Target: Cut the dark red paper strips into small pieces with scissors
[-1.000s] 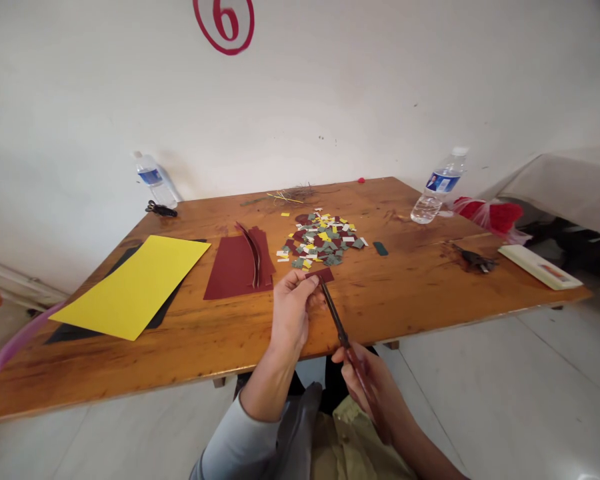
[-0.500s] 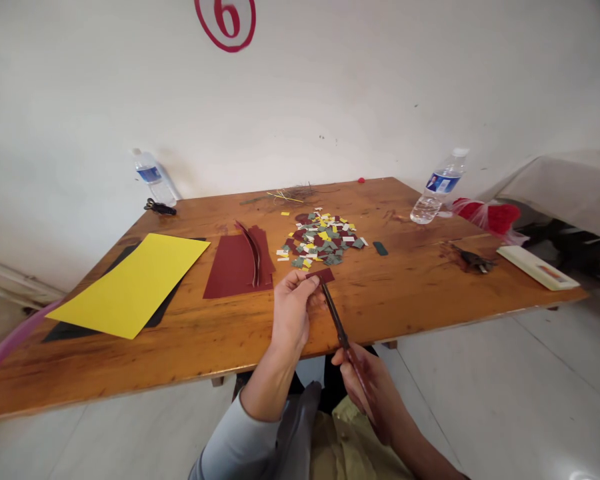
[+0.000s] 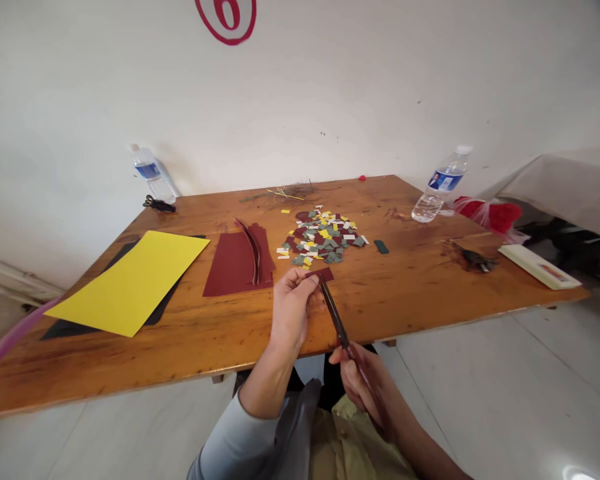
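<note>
Between the thumb and fingers of my left hand (image 3: 291, 300) is a small dark red paper strip (image 3: 326, 273), pinched over the table's near part. My right hand (image 3: 365, 380) is wrapped round the handles of a pair of scissors (image 3: 336, 317). Their narrow dark blades point away from me, and the tips meet the strip right beside my left fingertips. Whether the blades are parted is hard to see. Just beyond my hands lies a heap of small paper scraps (image 3: 325, 235), in green, yellow, white and dark red.
On the left lie a yellow sheet (image 3: 135, 283) over a black one and dark red sheets (image 3: 225, 263) with curled strips. Water bottles (image 3: 153, 175) (image 3: 441, 185) stand at both sides. A dark green piece (image 3: 381, 247), a black object (image 3: 474, 258) and a white box (image 3: 539, 267) are on the right.
Almost nothing differs. The view has shifted very slightly; both hands, the scissors and the strip hold nearly the same position.
</note>
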